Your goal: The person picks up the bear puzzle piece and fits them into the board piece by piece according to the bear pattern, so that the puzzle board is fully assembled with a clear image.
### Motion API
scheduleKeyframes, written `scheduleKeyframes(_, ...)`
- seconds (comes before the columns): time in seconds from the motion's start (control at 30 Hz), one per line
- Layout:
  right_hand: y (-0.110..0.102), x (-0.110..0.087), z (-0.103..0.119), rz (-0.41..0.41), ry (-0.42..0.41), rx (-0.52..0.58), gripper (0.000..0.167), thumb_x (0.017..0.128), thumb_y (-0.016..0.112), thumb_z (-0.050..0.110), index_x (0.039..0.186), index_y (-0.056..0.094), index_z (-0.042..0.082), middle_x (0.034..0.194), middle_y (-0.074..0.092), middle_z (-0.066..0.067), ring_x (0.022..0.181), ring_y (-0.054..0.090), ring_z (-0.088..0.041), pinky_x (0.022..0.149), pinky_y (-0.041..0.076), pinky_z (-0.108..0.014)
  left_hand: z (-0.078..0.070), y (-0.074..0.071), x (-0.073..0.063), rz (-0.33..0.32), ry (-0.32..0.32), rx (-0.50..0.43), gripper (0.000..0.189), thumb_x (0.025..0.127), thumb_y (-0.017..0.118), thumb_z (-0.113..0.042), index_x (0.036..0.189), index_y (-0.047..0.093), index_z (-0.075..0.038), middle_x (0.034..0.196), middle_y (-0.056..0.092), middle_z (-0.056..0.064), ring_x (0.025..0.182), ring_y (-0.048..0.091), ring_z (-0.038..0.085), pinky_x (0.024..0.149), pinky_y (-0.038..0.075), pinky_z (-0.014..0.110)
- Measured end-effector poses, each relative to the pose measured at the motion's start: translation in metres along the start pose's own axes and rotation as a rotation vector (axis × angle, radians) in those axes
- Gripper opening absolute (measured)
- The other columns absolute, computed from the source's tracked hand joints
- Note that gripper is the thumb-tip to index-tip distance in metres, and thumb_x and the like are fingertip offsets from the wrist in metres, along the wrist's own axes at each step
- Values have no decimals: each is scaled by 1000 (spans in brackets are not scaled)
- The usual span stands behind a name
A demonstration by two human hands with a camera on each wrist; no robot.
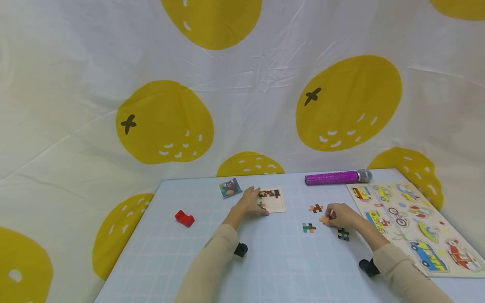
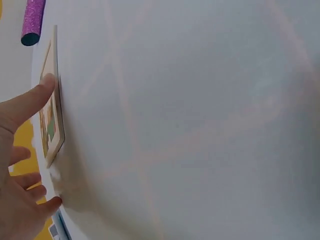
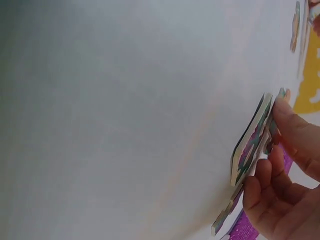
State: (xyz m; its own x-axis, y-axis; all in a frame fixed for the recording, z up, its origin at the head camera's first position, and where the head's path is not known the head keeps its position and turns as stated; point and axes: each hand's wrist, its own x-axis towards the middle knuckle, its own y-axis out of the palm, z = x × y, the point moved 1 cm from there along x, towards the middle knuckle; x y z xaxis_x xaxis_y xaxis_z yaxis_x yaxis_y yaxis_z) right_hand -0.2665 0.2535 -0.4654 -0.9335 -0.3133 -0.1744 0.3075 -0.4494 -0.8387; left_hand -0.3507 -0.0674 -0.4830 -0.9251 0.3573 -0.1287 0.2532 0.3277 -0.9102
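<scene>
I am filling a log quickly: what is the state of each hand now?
Left hand: open, thumb at the puzzle board.
Right hand: closed, pinching an orange puzzle piece.

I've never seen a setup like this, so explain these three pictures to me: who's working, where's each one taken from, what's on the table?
There's no machine working here, just a person's two bare hands. The wide picture is taken from the head, looking forward and down; the two close, tilted ones are taken from each wrist. The left hand touches a partly filled puzzle tray. The right hand appears to pinch an orange puzzle piece, with loose pieces nearby. Also on the pale blue table are a picture card, a red object, a purple microphone and a board showing vehicles.
</scene>
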Motion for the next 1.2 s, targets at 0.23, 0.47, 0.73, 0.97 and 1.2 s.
scheduleKeyframes(0.23,-8,3,-3,-36,-36,42,10,84,66,3,87,57,6,77,54,-4,70,48,-18,60,42,-30,1,-1,-12,-8,-64,7,87,71,80,-44,137,45,2,142,40,21,133,35,34,110,30,42)
scheduleKeyframes(0.47,-40,10,5,-186,-139,275,15,91,55,-2,104,60,-7,93,61,-17,77,60,-24,65,55,-34,-3,0,-16,-62,-19,-4,76,72,79,-44,128,55,1,134,52,16,126,46,32,105,36,42)
scheduleKeyframes(0.73,-77,13,40,-401,-227,463,37,92,58,2,124,50,-12,113,57,-33,85,61,-2,74,52,-17,-5,6,-14,-126,-5,94,74,73,75,-52,126,59,-3,133,54,12,123,47,32,101,38,48)
scheduleKeyframes(0.97,-79,16,63,-539,-270,612,37,91,62,8,119,52,-14,112,57,-32,83,57,7,74,49,-11,-7,8,-18,-145,21,141,75,76,72,-55,128,57,-4,134,53,12,124,46,32,102,38,46)
scheduleKeyframes(1.2,-71,22,75,-582,-307,647,34,92,61,9,119,56,-11,108,61,-16,90,58,-2,76,48,-10,-7,12,-17,-154,25,167,75,76,69,-57,128,57,-5,134,53,11,122,48,32,101,38,45)
